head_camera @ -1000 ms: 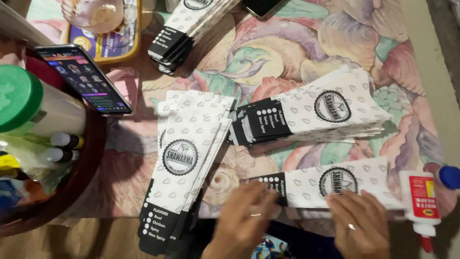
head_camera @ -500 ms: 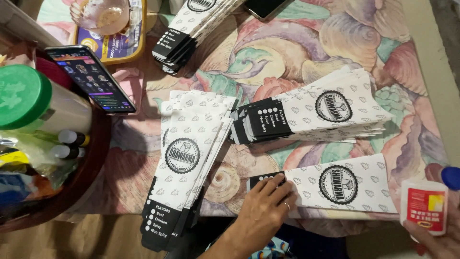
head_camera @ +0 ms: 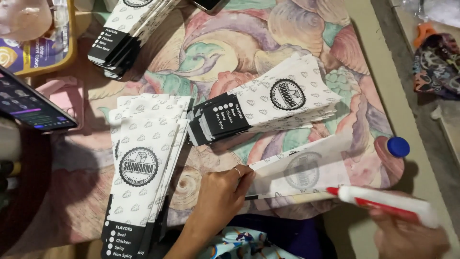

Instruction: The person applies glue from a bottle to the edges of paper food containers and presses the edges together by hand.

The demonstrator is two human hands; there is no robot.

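My left hand (head_camera: pixel 221 195) presses down the left end of a single white paper sleeve (head_camera: pixel 302 169) that lies face down near the table's front edge, its round logo showing faintly through. My right hand (head_camera: pixel 407 235) grips a white glue bottle (head_camera: pixel 388 202) with a red label, its red tip pointing at the sleeve's lower right corner. The bottle's blue cap (head_camera: pixel 398 147) lies on the table just right of the sleeve. A stack of printed sleeves (head_camera: pixel 266 105) sits behind it, another stack (head_camera: pixel 141 163) to the left.
A third stack of sleeves (head_camera: pixel 129 31) lies at the back left beside a yellow tray (head_camera: pixel 67 52). A phone (head_camera: pixel 31 103) with a lit screen stands at the left. The floral tablecloth (head_camera: pixel 287 29) covers the table; a patterned cloth (head_camera: pixel 438 64) lies off to the right.
The single sleeve has been turned face down. My right hand picked up the glue bottle from the right, uncapped, and brought its tip to the sleeve. The view has moved closer.
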